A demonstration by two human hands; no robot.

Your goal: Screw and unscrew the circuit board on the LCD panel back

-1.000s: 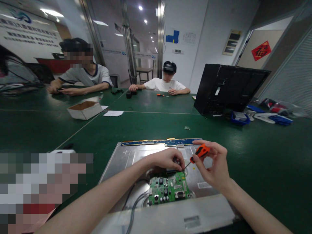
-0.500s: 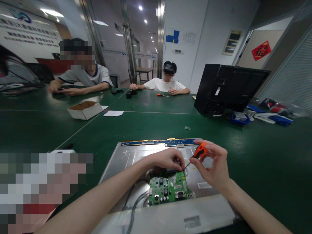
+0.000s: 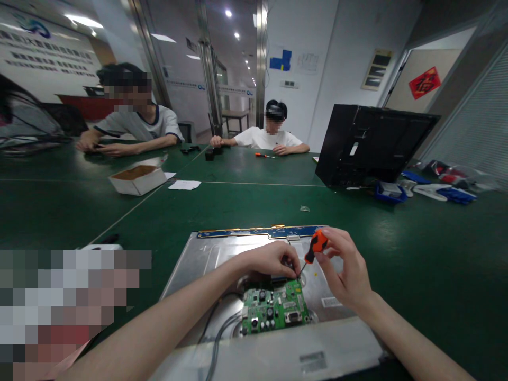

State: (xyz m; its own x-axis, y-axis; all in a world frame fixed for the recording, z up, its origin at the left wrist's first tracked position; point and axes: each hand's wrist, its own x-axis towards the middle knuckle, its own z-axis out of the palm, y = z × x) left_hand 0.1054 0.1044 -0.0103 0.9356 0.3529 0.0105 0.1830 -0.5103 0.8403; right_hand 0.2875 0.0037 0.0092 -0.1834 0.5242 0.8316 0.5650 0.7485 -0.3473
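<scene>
My right hand [image 3: 345,264] grips an orange and black screwdriver [image 3: 316,246] by its handle. Its thin shaft slants down to the upper right corner of a green circuit board [image 3: 273,307]. At that corner the fingers of my left hand [image 3: 275,259] are pinched together beside the tip; what is between them is too small or hidden to make out. The board lies on the back of a silver metal display panel [image 3: 206,259], which has a blue circuit strip [image 3: 246,233] along its far edge. Grey cables [image 3: 222,330] run from the board's left side.
A black monitor [image 3: 377,145] stands at the back right, near a blue tray [image 3: 391,193] and gloves [image 3: 444,193]. An open white box [image 3: 138,182] sits left on the green table [image 3: 254,203]. Two people [image 3: 138,124] sit across; another screwdriver [image 3: 264,155] lies before one.
The screwdriver's handle has swung left and stands more upright, its tip still at the board's corner. My right hand has shifted left with it. My left hand has hardly moved.
</scene>
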